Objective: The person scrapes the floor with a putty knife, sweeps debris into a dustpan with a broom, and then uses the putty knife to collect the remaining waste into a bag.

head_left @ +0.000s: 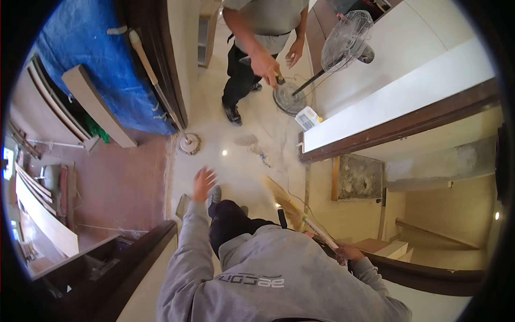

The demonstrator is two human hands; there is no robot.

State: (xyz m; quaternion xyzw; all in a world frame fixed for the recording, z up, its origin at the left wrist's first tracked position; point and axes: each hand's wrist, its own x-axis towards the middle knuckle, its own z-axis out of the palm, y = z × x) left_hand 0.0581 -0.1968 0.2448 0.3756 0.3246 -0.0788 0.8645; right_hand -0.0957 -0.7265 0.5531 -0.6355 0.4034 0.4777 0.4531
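Observation:
My left hand (203,183) is held out over the pale floor with its fingers apart and nothing in it, slightly blurred. On the right side, my right hand (348,253) is wrapped round the handle of a broom (320,231). The broom's straw bristles (284,197) point forward and left, low over the floor. Beyond them lies a small heap of debris (263,156). A co-worker (263,32) in a grey shirt and dark trousers stands ahead, one hand round a small object I cannot make out.
A standing fan (346,45) and a white jug (308,118) are at the front right. A mop (190,143) leans at the left doorway beside a blue tarp (102,64). A cable crosses the floor near the broom. A dustpan-like object (182,205) is left of my foot.

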